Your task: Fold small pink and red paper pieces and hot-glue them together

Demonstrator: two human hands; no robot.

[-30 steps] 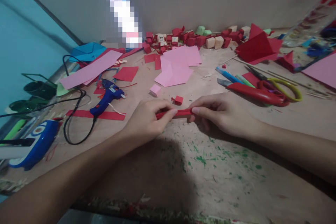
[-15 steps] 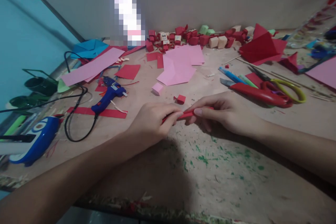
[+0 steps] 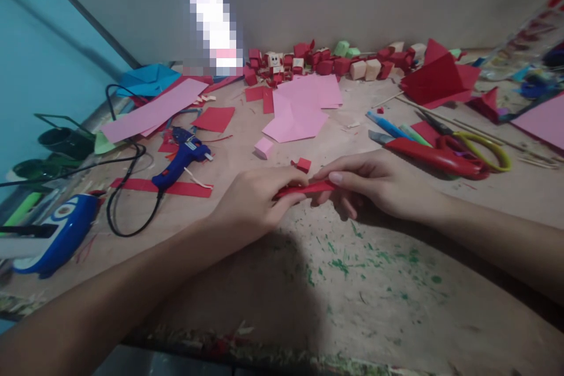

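A narrow folded strip of red paper (image 3: 314,188) stretches between my two hands, just above the table. My left hand (image 3: 264,197) pinches its left end with thumb and fingers. The right end is gripped between the thumb and fingers of my right hand (image 3: 372,182). Part of the strip is covered by the fingers. Just beyond it sits a small red paper cube (image 3: 303,164), and a pink paper cube (image 3: 264,148) stands farther off to the left.
A blue glue gun (image 3: 180,164) lies at left across a red strip, its black cord looping nearby. Scissors (image 3: 484,150) and a red-handled cutter (image 3: 434,155) lie at right. Pink paper (image 3: 299,108) and several small paper cubes line the back. A blurred phone-like screen (image 3: 215,26) leans there.
My left fingers have shifted and the left thumb has dropped a little, so more of the red strip shows. Both hands stay in nearly the same place.
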